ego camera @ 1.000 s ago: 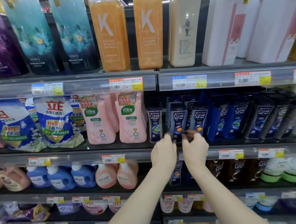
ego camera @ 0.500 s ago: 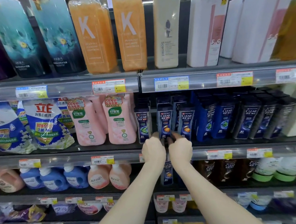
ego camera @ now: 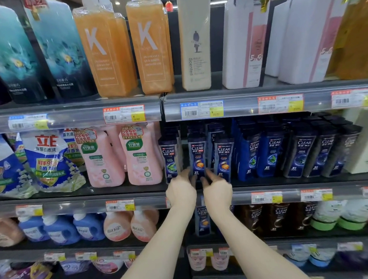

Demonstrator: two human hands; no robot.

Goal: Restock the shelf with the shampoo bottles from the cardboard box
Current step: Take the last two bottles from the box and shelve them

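This is a shop aisle for toiletries and laundry goods. Tiered metal shelves (ego camera: pixel 74 116) carry price tags (ego camera: pixel 201 109) with barcodes along their front rails, and each tier holds rows of identical shampoo bottles (ego camera: pixel 270 153) and detergent pouches (ego camera: pixel 48 162), labels facing out.

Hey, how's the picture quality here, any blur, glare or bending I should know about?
Head view: centre sharp, CLEAR bottle labels readable; bottom shelf and corners smeared; glare on the price strip; wide-angle lens tilts the top-row bottles outward; both hands, left hand and right hand, slightly soft.
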